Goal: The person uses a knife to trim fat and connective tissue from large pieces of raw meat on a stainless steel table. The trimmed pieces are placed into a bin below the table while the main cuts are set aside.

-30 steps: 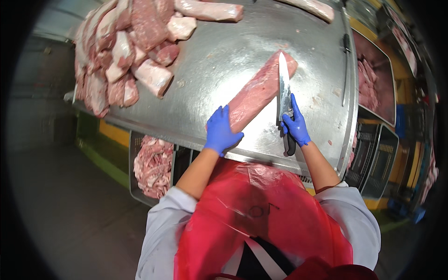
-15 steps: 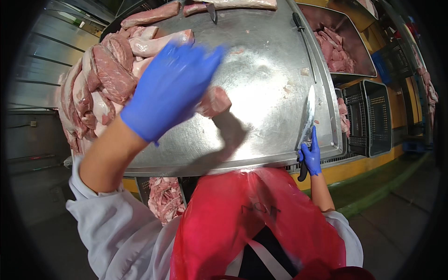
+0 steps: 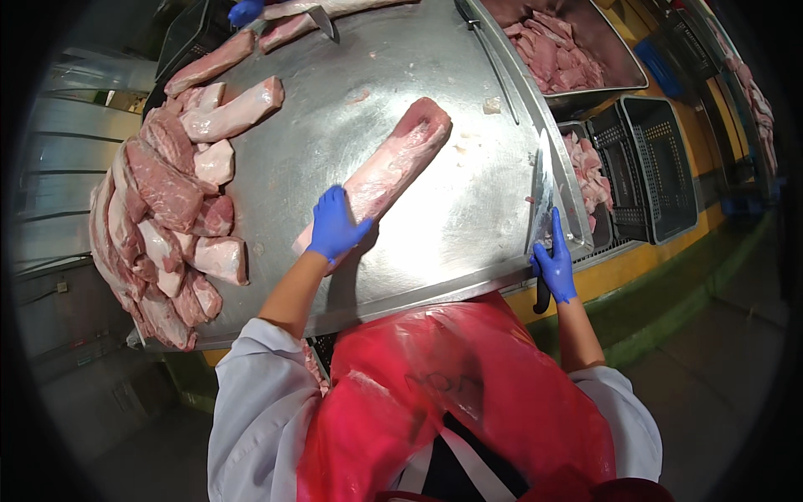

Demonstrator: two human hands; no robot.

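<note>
A long slab of pork loin (image 3: 393, 159) lies slantwise on the metal table, its red cut end far and to the right. My left hand (image 3: 337, 224), in a blue glove, grips its near end from above, fingers over the top and thumb along the right side. At the table's right edge, my right hand (image 3: 554, 269), gloved in blue too, is closed around the black handle of a knife (image 3: 542, 188). The forefinger stretches along the knife, and the blade points away from me over the table rim.
Several pork pieces (image 3: 167, 192) are heaped at the table's left. Beyond them a co-worker's gloved hand (image 3: 244, 12) is by another loin and knife (image 3: 324, 23). A sharpening steel (image 3: 493, 63) lies far right. Outside stand a meat-filled metal tub (image 3: 631, 77) and dark crates (image 3: 661, 167).
My left hand has come down from above the table, and the loin under it now lies flat at full length. My right hand keeps the knife at the right edge. The view has shifted.
</note>
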